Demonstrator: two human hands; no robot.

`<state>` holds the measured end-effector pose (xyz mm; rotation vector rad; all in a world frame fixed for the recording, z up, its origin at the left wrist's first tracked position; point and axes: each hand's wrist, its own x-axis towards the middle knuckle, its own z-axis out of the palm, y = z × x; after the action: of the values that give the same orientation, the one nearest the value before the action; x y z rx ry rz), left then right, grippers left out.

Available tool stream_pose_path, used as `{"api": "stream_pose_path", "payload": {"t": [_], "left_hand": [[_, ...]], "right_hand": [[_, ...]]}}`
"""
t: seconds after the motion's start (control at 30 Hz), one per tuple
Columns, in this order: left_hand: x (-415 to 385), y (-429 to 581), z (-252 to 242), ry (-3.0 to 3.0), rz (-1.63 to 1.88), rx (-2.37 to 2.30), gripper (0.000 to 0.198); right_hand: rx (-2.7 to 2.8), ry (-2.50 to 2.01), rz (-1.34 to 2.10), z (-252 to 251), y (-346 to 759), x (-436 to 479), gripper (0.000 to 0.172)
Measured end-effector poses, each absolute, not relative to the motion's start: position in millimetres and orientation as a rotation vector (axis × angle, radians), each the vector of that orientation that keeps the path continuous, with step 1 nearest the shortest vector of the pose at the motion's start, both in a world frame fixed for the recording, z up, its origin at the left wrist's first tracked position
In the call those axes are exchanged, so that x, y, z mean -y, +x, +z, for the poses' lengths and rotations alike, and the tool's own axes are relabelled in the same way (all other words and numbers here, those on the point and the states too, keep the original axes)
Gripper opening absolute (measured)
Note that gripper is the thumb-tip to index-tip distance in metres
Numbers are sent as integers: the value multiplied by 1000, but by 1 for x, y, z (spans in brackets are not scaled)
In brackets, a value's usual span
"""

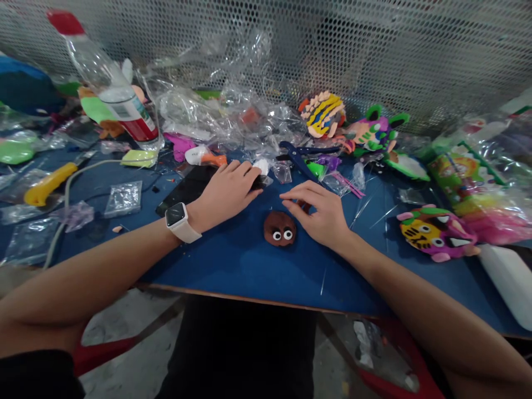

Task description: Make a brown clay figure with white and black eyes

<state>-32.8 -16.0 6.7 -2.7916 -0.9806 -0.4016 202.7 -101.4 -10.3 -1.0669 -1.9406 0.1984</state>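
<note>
A round brown clay piece (280,228) with two white-and-black eyes lies on the blue tabletop between my hands. My left hand (233,191), with a white watch on its wrist, is palm down over a black flat object (187,191), its fingers stretched forward and thumb apart. By its index fingertip is a small white lump (261,166). Just right of the brown piece, my right hand (319,213) has thumb and index tips brought close together above the table. Anything between those tips is too small to make out.
Behind the hands lie crumpled clear wrappers (220,111), dark-blue-handled pliers (299,155) and a bottle (120,100). A yellow-handled cutter (50,184) and cable (68,188) are left. Colourful clay figures (436,233), a white case (507,282) and bagged clay (494,210) are right.
</note>
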Motion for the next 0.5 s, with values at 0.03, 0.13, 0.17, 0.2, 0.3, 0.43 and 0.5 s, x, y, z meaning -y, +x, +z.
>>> {"api": "stream_pose_path", "payload": {"t": [0.03, 0.13, 0.17, 0.2, 0.3, 0.43, 0.5], "left_hand": [[18, -31, 8, -2802, -421, 939, 35], [25, -28, 11, -2843, -487, 816, 39], [26, -27, 11, -2854, -511, 789, 40], [27, -26, 10, -2862, -532, 771, 41], [28, -26, 9, -2890, -584, 749, 43], [28, -27, 9, -2966, -614, 725, 44], [29, -26, 9, -2995, -639, 724, 44]], "right_hand": [[1934, -1075, 203, -10, 203, 101, 14], [1922, -1095, 226, -9, 202, 101, 19], [1913, -1101, 227, -9, 202, 101, 18], [1898, -1108, 225, -8, 201, 101, 18], [1829, -1128, 214, -6, 201, 103, 15], [1839, -1128, 207, -4, 203, 103, 15], [1856, -1116, 225, -5, 204, 102, 16]]}}
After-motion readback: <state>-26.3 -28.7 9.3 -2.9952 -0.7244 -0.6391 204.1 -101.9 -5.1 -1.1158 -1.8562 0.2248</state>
